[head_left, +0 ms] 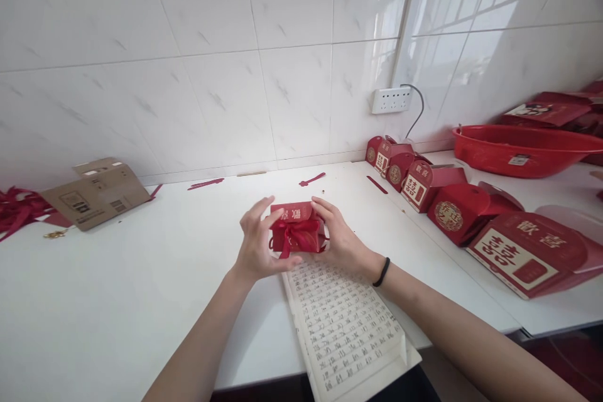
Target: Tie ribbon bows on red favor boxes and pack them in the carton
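A small red gift box (301, 245) with gold characters on its upper flap and a red ribbon bow (299, 232) across its front is between my two hands. My left hand (258, 242) curves around its left side, thumb low and fingers at the top. From the right, my right hand (340, 235) holds the other side, fingers at the upper corner; its thumb is largely hidden. Just below the box lies an open notebook (346, 326) with rows of handwriting, reaching over the table's front edge.
Red gift boxes (530, 254) line the right side, beside a red plastic basin (518, 151). At left, a cardboard piece (98, 195) stands near red ribbons (21, 210). Ribbon scraps (313, 179) lie near the tiled wall, which carries a power strip (391, 100).
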Available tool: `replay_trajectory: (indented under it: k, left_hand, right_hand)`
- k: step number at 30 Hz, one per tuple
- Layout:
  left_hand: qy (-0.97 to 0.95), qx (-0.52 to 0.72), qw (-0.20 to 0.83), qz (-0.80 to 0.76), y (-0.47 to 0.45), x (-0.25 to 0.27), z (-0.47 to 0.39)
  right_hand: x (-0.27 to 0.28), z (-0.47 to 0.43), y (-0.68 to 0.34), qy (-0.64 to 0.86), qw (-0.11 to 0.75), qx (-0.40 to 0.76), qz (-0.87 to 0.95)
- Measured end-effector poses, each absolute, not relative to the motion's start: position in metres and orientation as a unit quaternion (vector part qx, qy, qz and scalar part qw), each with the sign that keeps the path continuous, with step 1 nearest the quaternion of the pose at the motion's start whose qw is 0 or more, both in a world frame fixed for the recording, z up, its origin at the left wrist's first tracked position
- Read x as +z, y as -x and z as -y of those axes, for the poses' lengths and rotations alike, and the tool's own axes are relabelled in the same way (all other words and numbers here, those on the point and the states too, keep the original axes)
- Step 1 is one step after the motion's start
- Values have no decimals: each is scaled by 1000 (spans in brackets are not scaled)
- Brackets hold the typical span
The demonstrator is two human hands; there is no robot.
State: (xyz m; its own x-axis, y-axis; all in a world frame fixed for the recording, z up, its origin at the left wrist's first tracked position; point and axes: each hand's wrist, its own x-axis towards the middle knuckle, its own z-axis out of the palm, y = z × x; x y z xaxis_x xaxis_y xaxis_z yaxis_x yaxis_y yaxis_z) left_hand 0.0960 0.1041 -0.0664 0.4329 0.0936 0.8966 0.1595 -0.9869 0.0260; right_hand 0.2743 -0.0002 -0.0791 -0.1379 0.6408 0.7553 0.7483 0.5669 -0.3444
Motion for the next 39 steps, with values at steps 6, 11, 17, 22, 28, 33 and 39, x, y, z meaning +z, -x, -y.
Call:
replay_trajectory:
  k: [6,11,17,22,28,33,39]
  left_hand:
    - [903,-413,74,93,-101,-71,-102]
    - [826,-508,-109,219,-102,-72,-104]
    - [656,-577,-411,259,-107,-67,-101]
    - [583,-539,-550,260,-109,-68,-103]
    - [619,-509,-542,253,-110,-67,-100]
    - [716,-500,-403,274,-108,-67,-98]
    - [838,-465,-128,253,-105,-69,-98]
  right_hand:
    - [-69,3,-278,412,431,-61,800]
    - [-72,-2,-302,493,525,-13,693]
    - [-101,-22,-318,668,375,-1,643]
    - [-106,-22,-317,735,292,34,611]
    - [-97,-17,-320,751,297,56,587]
    - [-88,-18,-329,681,542,173,460]
    - [-74,-17,-326,577,659,240,419]
